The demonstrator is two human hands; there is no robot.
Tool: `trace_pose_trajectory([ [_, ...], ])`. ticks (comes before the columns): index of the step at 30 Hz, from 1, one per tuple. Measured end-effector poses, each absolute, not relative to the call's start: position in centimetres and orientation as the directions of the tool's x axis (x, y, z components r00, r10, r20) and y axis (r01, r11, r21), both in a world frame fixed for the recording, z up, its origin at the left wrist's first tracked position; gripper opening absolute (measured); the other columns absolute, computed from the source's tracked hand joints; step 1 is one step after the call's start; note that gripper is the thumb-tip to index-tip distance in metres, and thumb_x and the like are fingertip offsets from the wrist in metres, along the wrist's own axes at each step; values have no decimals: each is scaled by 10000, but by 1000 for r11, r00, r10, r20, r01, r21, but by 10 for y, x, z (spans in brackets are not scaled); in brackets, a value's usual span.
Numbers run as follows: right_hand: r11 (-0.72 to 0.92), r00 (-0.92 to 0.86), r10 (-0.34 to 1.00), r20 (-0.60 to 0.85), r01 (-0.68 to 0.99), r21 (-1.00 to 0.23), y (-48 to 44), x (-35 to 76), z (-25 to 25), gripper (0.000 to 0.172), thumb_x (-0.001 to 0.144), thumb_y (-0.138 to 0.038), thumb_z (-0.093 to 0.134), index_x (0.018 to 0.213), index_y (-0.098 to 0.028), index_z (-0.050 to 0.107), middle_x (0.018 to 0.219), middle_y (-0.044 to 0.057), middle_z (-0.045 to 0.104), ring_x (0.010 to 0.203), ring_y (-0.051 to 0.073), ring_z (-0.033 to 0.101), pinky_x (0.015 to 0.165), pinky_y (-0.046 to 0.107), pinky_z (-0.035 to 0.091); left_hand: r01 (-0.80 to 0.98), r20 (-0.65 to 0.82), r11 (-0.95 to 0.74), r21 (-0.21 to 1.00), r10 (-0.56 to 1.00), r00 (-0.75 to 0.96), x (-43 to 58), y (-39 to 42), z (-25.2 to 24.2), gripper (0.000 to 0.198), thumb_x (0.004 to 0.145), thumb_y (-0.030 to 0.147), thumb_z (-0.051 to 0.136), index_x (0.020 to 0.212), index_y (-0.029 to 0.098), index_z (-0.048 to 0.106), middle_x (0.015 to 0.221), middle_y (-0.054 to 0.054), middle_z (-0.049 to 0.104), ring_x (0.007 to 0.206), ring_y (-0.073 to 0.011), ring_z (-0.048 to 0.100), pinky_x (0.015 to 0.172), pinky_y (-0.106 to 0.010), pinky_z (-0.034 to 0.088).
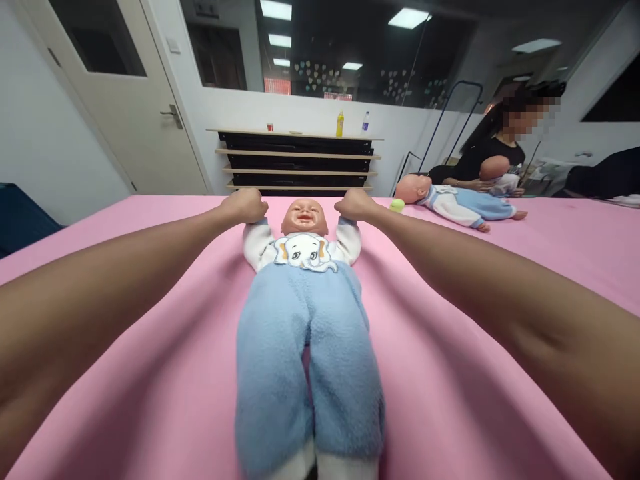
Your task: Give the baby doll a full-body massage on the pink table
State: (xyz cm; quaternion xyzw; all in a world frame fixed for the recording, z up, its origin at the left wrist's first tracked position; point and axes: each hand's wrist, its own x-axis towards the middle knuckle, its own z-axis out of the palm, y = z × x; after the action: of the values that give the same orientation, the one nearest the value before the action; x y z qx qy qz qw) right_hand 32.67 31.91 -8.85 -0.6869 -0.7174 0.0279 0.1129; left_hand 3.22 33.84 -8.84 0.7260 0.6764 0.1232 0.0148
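Doll (304, 313) face-up, pink table (565, 257) beneath — fingers (258, 208) clasping its raised arms (257, 245)

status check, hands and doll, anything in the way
Left hand and right hand each closed on one arm of the doll. Doll face up on pink surface, arms raised. Nothing seen blocking; second doll lies apart, to the right.

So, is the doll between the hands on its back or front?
The doll lies on its back: its face and elephant patch point upward.
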Motion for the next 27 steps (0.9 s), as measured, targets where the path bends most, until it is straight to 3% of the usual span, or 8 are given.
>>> trace_pose_trajectory([
  [3, 58, -23, 980, 196, 983, -173, 275, 336, -56, 281, 846, -318, 488, 869, -72, 621, 886, 156, 635, 732, 163, 540, 602, 246, 331, 992, 166, -77, 104, 984, 59, 20, 286, -49, 434, 825, 476, 439, 931, 100, 627, 984, -155, 642, 783, -144, 506, 702, -257, 357],
  [6, 99, -55, 965, 255, 982, -163, 214, 342, -42, 242, 859, -312, 488, 907, -99, 592, 951, 138, 640, 747, 150, 539, 593, 249, 304, 990, 155, -116, 82, 983, 103, 13, 222, -33, 451, 838, 516, 411, 896, 119, 617, 979, -140, 645, 742, -129, 491, 667, -253, 327],
  [9, 115, -68, 955, 289, 982, -151, 146, 344, -55, 258, 900, -376, 464, 950, -143, 563, 962, 121, 648, 769, 172, 560, 594, 268, 292, 989, 150, -125, 78, 982, 113, 8, 156, -48, 425, 814, 525, 432, 901, 143, 594, 909, -128, 646, 702, -141, 514, 627, -252, 309],
  [14, 53, -1, 953, 302, 985, -165, 62, 344, -122, 315, 982, -431, 309, 1048, -164, 464, 966, 111, 647, 765, 210, 601, 600, 295, 281, 988, 64, -93, 120, 994, 86, 7, 78, -108, 359, 833, 428, 385, 1038, 156, 500, 918, -132, 653, 727, -197, 588, 595, -273, 325],
  [20, 3, 38, 989, 142, 961, -276, 41, 340, -164, 371, 999, -474, 258, 1079, -152, 425, 968, 110, 647, 758, 221, 612, 592, 288, 286, 980, 49, -75, 182, 997, 68, 16, 54, -140, 418, 879, 469, 287, 1114, 152, 422, 952, -137, 665, 839, -239, 625, 628, -295, 361],
  [24, 32, 23, 982, 187, 959, -282, 42, 345, -150, 339, 999, -445, 270, 1080, -164, 443, 965, 94, 647, 750, 206, 598, 596, 286, 287, 985, 76, -75, 158, 995, 63, 14, 53, -126, 383, 872, 450, 301, 1062, 159, 464, 886, -121, 664, 763, -212, 609, 594, -272, 319],
  [27, 88, 2, 945, 328, 962, -257, 52, 356, -127, 333, 995, -415, 266, 1041, -177, 494, 905, 71, 645, 731, 193, 578, 598, 284, 284, 986, 135, -97, 138, 988, 78, 7, 67, -98, 395, 864, 486, 311, 980, 183, 535, 852, -95, 658, 684, -172, 566, 582, -257, 295],
])
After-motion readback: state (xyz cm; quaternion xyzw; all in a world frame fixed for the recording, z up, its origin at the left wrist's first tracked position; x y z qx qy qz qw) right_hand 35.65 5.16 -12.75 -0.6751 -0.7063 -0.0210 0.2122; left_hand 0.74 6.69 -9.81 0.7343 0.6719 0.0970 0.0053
